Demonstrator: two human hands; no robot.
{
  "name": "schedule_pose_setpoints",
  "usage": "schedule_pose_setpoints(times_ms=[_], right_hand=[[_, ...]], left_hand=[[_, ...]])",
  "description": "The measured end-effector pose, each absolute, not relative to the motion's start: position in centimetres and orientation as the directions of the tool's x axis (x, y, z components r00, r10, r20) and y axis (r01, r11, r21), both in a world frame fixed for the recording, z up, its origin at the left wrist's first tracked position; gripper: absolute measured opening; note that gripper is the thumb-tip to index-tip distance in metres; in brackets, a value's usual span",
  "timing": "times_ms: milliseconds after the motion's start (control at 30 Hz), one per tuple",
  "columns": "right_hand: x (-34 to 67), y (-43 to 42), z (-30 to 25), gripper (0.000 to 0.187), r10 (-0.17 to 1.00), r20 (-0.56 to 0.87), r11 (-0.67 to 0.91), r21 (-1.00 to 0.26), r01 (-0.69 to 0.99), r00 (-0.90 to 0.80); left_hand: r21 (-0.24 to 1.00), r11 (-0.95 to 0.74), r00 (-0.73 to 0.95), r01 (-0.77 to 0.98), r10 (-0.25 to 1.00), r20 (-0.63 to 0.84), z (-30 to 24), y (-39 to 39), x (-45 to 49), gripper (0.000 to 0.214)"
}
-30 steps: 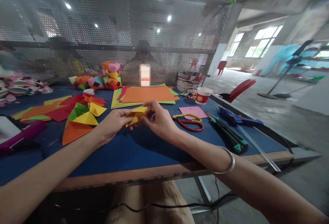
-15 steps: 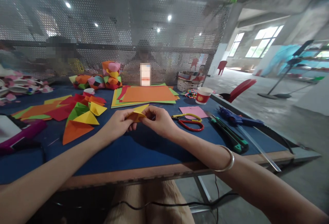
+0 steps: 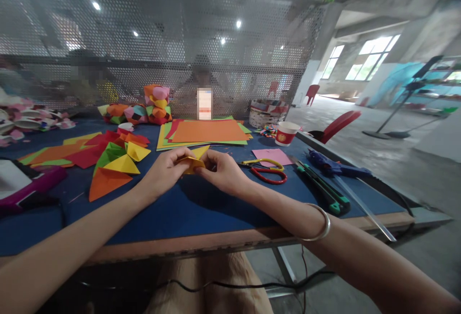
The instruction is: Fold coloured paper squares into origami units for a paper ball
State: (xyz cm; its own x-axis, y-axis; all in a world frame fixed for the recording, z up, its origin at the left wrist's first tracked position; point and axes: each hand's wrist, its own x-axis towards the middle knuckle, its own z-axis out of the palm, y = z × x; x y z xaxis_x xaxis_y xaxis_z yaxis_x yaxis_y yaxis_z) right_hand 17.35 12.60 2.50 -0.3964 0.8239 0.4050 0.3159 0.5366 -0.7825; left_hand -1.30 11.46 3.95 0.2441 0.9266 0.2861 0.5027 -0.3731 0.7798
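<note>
A small folded piece of yellow paper (image 3: 194, 159) is held just above the blue table top (image 3: 201, 208) by both my hands. My left hand (image 3: 163, 172) pinches its left side with closed fingers. My right hand (image 3: 223, 174) pinches its right side, a silver bangle (image 3: 321, 225) on that wrist. One yellow corner sticks up between the fingers. To the left lie folded paper triangles (image 3: 115, 165) in yellow, green and orange.
A stack of coloured sheets (image 3: 205, 134) lies behind my hands. Scissors (image 3: 268, 171), a utility knife (image 3: 324, 191), a glue gun (image 3: 331, 166) and a paper cup (image 3: 286, 134) are on the right. Finished paper shapes (image 3: 144, 107) stand by the perforated metal screen (image 3: 180, 50); a person sits behind it.
The yellow paper has been squeezed flatter between my fingers and my hands have drawn closer together, shifting slightly away from me. Nothing else on the table moved.
</note>
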Motion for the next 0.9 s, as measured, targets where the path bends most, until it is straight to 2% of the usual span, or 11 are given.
schedule_pose_setpoints(times_ms=[167,400,700,900], right_hand=[[17.3,12.7,2.5,0.013,0.823,0.403,0.539,-0.774,0.331,-0.399],[17.8,13.2,2.7,0.014,0.838,0.431,0.536,-0.764,0.358,-0.335],[17.8,13.6,2.8,0.015,0.854,0.400,0.510,-0.771,0.381,-0.334],[18.0,13.8,2.5,0.016,0.869,0.369,0.483,-0.776,0.405,-0.330]], left_hand=[[0.801,-0.354,0.232,0.484,0.934,0.273,3.9,11.5,-1.4,0.024],[0.833,-0.246,0.236,0.496,0.961,0.143,2.9,12.2,-1.6,0.028],[0.763,-0.203,0.196,0.614,0.975,0.102,2.7,12.7,-2.3,0.030],[0.698,-0.230,0.194,0.678,0.972,0.133,2.8,12.6,-2.7,0.030]])
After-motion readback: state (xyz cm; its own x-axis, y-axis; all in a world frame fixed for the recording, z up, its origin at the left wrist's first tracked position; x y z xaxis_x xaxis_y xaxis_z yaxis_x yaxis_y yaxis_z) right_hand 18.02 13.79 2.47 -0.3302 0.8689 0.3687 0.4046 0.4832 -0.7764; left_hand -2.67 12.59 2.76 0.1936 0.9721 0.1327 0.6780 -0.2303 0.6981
